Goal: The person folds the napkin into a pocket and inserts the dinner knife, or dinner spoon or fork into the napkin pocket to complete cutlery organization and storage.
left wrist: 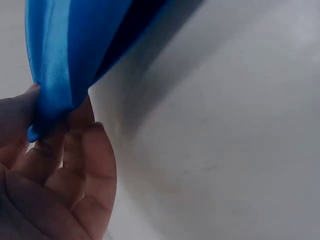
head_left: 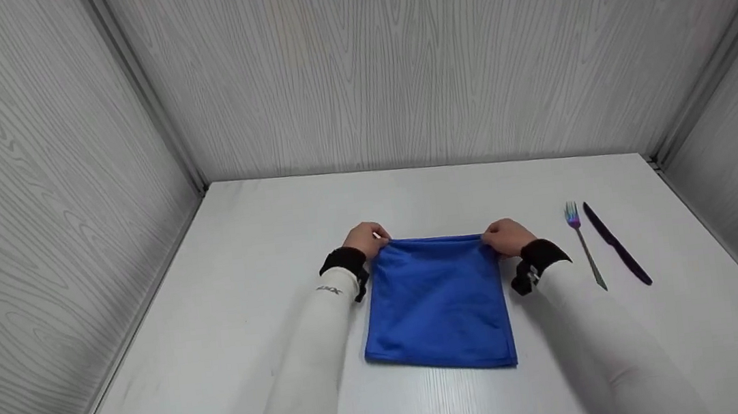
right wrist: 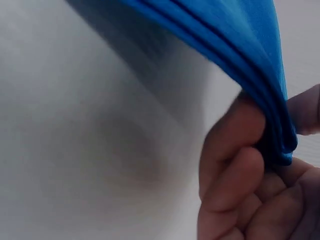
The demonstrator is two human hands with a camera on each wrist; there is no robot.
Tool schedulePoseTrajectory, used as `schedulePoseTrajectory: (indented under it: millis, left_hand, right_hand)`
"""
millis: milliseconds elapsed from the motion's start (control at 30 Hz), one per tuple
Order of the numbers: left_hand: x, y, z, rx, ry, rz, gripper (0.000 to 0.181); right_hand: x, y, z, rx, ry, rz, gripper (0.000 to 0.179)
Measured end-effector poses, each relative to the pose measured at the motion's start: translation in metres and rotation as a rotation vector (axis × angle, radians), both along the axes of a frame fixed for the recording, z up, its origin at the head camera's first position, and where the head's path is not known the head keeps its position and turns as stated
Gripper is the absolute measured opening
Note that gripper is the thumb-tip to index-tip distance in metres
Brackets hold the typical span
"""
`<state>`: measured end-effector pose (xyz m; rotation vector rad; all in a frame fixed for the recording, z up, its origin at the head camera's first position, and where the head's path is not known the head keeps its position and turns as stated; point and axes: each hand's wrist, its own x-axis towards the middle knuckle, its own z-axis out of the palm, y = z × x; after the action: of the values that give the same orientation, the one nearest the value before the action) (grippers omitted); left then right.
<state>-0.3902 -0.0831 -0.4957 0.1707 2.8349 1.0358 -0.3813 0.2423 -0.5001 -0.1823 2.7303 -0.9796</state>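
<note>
A blue cloth (head_left: pixel 438 306), folded into a near-square of several layers, lies on the white table in the head view. At its far left corner my left hand (head_left: pixel 367 239) pinches the edge between thumb and fingers. My right hand (head_left: pixel 508 237) pinches the far right corner the same way. The far edge runs taut between both hands. In the left wrist view the cloth (left wrist: pixel 65 55) hangs from the thumb and fingertips, lifted off the surface. The right wrist view shows the layered corner of the cloth (right wrist: pixel 240 45) held between thumb and curled fingers.
A fork (head_left: pixel 581 239) with a rainbow sheen lies right of my right hand, and a dark knife (head_left: pixel 617 244) lies beside it at a slant. Grey wood-grain panels (head_left: pixel 395 60) enclose the white table (head_left: pixel 219 346) at the back and both sides.
</note>
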Motion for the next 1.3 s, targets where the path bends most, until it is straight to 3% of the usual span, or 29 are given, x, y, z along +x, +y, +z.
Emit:
schedulePoseTrajectory:
  millis: [100,167,267,433,667,933,1100,1300]
  left_hand:
    - [0.000,0.007,-0.003,-0.045,0.028,0.091,0.026]
    - [0.001,0.011,-0.003,-0.080,0.066,0.102,0.028]
    - [0.004,0.014,-0.002,-0.130,0.105,0.036,0.026]
    - [0.008,0.017,-0.002,-0.241,0.137,-0.091,0.022]
    - [0.008,0.019,-0.005,-0.265,0.134,-0.124,0.019]
    - [0.007,0.013,-0.004,-0.246,0.106,-0.139,0.020]
    - [0.004,0.013,-0.004,-0.230,0.103,-0.101,0.016]
    - [0.003,0.014,-0.005,-0.209,0.087,-0.077,0.016]
  right_hand:
    - [0.001,-0.001,-0.005,0.030,0.100,-0.063,0.042]
    - [0.002,0.001,-0.007,0.036,0.170,-0.091,0.041]
    - [0.003,0.003,-0.006,0.041,0.229,-0.049,0.037]
    - [0.002,0.004,-0.002,0.149,0.213,0.121,0.031]
    - [0.000,0.002,0.000,0.243,0.144,0.161,0.027]
    - [-0.007,0.008,0.000,0.082,0.160,0.189,0.016]
    - [-0.011,0.011,-0.004,0.040,0.140,0.204,0.018]
    - [-0.010,0.010,-0.003,0.001,0.199,0.204,0.014]
